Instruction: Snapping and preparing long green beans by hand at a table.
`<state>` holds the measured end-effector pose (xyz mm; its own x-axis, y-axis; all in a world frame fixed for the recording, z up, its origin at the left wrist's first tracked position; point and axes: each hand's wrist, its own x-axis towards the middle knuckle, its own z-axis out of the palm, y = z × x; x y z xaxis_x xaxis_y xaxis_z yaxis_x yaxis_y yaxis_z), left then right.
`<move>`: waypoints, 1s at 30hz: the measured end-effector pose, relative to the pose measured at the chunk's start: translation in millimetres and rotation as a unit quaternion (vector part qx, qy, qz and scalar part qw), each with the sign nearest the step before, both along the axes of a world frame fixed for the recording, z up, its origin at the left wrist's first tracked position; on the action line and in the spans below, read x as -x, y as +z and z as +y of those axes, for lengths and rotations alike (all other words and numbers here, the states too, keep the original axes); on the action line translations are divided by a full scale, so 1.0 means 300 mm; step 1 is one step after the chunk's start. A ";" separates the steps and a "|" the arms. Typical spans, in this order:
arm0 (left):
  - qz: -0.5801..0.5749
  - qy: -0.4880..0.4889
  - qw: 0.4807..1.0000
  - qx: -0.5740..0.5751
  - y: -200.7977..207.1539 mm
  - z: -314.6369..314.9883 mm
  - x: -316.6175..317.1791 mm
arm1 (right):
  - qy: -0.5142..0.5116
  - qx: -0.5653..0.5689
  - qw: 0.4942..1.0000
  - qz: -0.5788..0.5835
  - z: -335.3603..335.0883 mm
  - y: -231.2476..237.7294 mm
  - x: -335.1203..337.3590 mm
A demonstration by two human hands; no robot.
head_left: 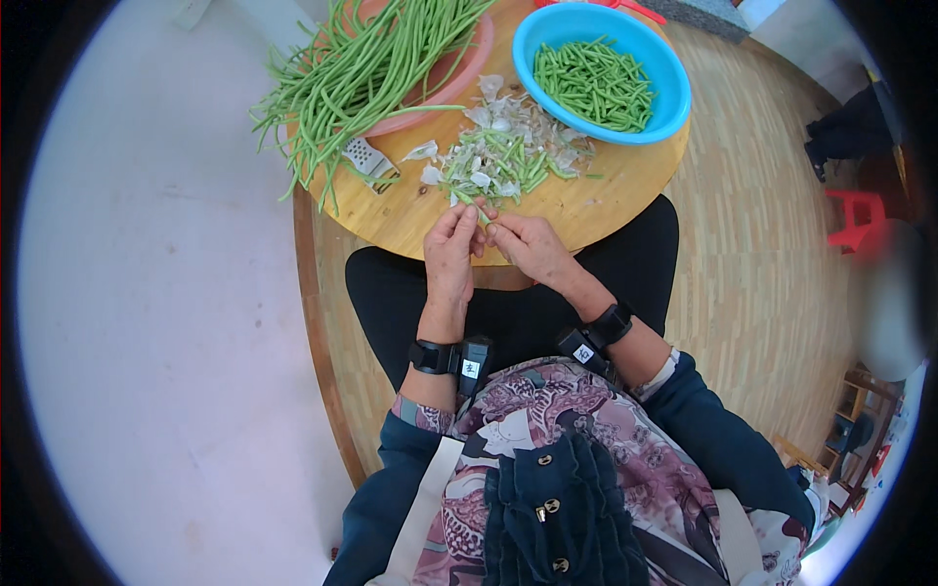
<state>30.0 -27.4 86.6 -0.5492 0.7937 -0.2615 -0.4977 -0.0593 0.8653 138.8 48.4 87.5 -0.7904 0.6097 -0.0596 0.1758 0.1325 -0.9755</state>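
Now, left hand (449, 254): thumb and fingertips pinched together on a bean (484, 218), the back of the hand turned up.
Right hand (532, 249): bent inward, its thumb and fingers closed on the same bean, close beside the left fingertips.
Bean: green, between the two hands, above the near edge of the desk (640, 176), partly hidden by the fingers.
Pile: white, papery skins (481, 115) and green scraps (528, 166) in a loose heap, just beyond both hands.
Blue basin (677, 103): beyond the right hand and to its right, holding many short cut beans (596, 86).
Pink bowl (476, 63): beyond the left hand and to its left, with a big bundle of long beans (376, 63) heaped over it; several hang past its rim toward the desk's edge.
Grater (366, 159): flat and pale, beyond the left hand and left of it, partly under the hanging beans.
Wrists: a black band (433, 357) behind the left hand, a matching strap (611, 324) behind the right.
Stool (857, 210): red, on the floor (738, 254), well off to the right of the right hand.
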 end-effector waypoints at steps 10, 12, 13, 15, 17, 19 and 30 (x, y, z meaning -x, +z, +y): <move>-0.103 0.030 0.994 -0.007 -0.014 -0.022 -0.003 | 0.141 -0.166 0.976 0.010 0.039 0.025 0.007; -0.109 0.020 0.994 0.005 -0.019 -0.023 0.001 | 0.169 -0.204 0.964 0.005 0.044 0.021 0.003; -0.119 0.014 0.993 0.014 -0.027 -0.022 0.004 | 0.186 -0.216 0.958 0.002 0.044 0.009 0.000; -0.129 0.010 0.991 0.023 -0.032 -0.020 0.015 | 0.204 -0.228 0.952 -0.001 0.047 0.006 -0.005; -0.102 0.007 0.995 0.009 -0.031 -0.019 0.027 | 0.220 -0.257 0.934 -0.118 0.054 0.014 -0.011; -0.093 0.005 0.995 0.019 -0.014 -0.020 0.027 | 0.121 -0.244 0.953 -0.130 0.085 0.001 -0.025; -0.008 -0.075 0.994 0.085 -0.021 -0.013 -0.022 | -0.079 -0.029 0.996 0.017 0.091 0.015 0.001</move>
